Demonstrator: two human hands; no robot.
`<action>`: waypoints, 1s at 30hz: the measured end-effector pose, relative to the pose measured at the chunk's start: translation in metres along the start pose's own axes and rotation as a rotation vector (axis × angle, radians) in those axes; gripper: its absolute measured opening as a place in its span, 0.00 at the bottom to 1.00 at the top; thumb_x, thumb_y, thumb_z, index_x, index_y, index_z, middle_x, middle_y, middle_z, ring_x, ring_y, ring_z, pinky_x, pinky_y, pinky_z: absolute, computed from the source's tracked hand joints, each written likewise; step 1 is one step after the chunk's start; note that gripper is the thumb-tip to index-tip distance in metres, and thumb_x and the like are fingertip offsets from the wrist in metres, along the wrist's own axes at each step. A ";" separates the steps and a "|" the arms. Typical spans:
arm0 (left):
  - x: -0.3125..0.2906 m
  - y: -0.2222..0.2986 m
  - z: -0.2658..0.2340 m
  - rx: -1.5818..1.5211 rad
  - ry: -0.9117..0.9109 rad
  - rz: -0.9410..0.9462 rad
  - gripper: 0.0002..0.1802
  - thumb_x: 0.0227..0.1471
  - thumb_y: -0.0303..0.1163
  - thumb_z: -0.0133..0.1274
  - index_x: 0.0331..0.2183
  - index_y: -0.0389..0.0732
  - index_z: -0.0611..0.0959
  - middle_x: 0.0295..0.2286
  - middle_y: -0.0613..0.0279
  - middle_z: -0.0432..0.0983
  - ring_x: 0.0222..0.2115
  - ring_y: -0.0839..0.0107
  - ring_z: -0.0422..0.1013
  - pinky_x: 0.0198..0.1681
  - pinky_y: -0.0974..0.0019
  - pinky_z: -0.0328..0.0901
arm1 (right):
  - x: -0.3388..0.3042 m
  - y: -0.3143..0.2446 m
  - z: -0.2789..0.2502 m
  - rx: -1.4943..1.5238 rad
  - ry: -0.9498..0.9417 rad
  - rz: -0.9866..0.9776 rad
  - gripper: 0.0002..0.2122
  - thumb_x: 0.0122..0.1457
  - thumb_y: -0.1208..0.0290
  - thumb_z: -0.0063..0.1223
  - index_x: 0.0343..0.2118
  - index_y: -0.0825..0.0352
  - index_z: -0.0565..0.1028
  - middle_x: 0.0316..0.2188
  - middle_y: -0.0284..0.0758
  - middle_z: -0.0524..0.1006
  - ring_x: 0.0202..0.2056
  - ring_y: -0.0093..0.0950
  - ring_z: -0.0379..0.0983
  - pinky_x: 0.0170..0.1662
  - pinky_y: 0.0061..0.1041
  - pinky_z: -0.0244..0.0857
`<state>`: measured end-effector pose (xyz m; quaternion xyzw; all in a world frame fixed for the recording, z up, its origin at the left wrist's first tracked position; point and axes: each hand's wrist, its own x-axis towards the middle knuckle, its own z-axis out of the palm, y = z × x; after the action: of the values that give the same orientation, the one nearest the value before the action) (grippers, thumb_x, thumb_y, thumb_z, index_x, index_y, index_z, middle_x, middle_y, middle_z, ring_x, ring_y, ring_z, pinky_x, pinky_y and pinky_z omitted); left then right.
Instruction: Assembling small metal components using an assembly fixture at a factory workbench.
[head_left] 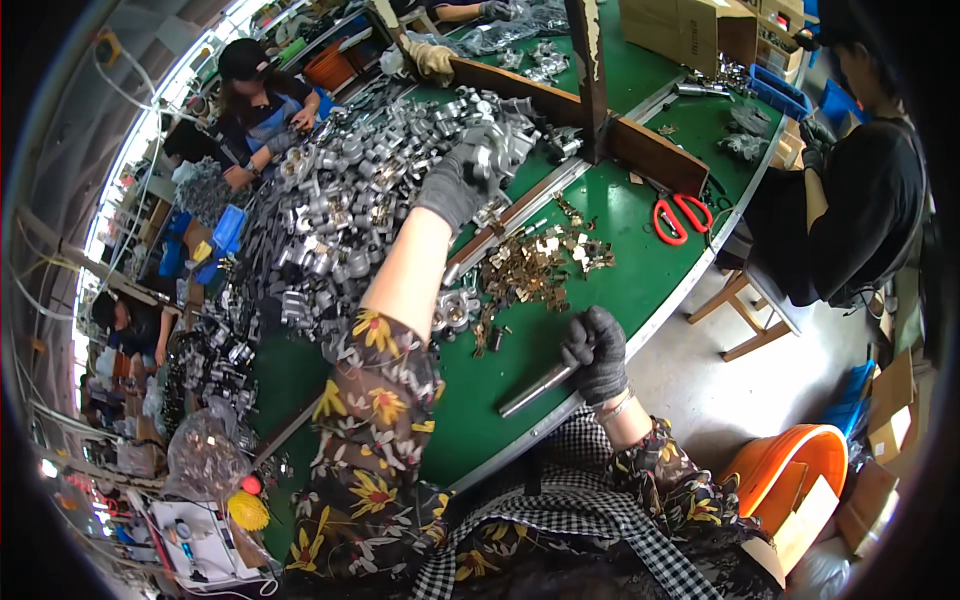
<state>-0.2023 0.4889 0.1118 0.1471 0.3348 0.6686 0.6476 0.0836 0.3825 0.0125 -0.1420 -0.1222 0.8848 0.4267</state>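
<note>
My left hand (pixel 455 185), in a dark grey glove, reaches out to the far end of a large heap of silver metal fittings (pixel 340 210). Its fingers are bent round a shiny silver metal fitting (pixel 488 158), though the fingertips are partly hidden among the parts. Close to the table's near edge, my right hand (pixel 600 358), also gloved, is closed round one end of a silver metal rod (pixel 538 390). The rod slants down to the left over the green table. Small brass-coloured clips (pixel 535 268) lie in a loose pile between my hands.
Red-handled scissors (pixel 682 218) lie on the green table (pixel 640 270) at the right. A wooden divider (pixel 655 150) and an upright post (pixel 590 80) stand beyond. Co-workers sit at left and right. An orange bucket (pixel 790 450) is at lower right, near a wooden stool (pixel 745 310).
</note>
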 end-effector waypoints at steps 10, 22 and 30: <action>-0.017 -0.025 -0.028 -0.302 0.090 0.325 0.09 0.54 0.32 0.49 0.37 0.39 0.76 0.27 0.59 0.74 0.21 0.70 0.71 0.16 0.76 0.67 | 0.003 0.003 -0.003 -0.007 -0.017 0.033 0.13 0.57 0.63 0.48 0.18 0.61 0.63 0.14 0.31 0.65 0.09 0.19 0.51 0.15 0.22 0.55; -0.121 -0.016 0.037 0.352 0.234 0.592 0.13 0.55 0.33 0.49 0.39 0.35 0.72 0.26 0.59 0.73 0.18 0.74 0.67 0.14 0.78 0.62 | -0.003 0.002 -0.002 0.023 -0.081 0.052 0.14 0.58 0.62 0.47 0.18 0.60 0.62 0.14 0.29 0.63 0.09 0.18 0.50 0.15 0.21 0.53; -0.269 -0.087 0.010 2.261 0.281 1.541 0.16 0.40 0.30 0.59 0.36 0.43 0.77 0.27 0.61 0.70 0.24 0.63 0.68 0.20 0.62 0.65 | -0.036 -0.002 0.075 -0.457 -0.192 0.287 0.17 0.60 0.50 0.44 0.26 0.60 0.67 0.16 0.29 0.66 0.09 0.15 0.53 0.12 0.17 0.53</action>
<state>-0.0978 0.2266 0.1273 0.6677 0.5883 0.2305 -0.3936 0.0803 0.3481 0.0884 -0.1659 -0.3367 0.8951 0.2405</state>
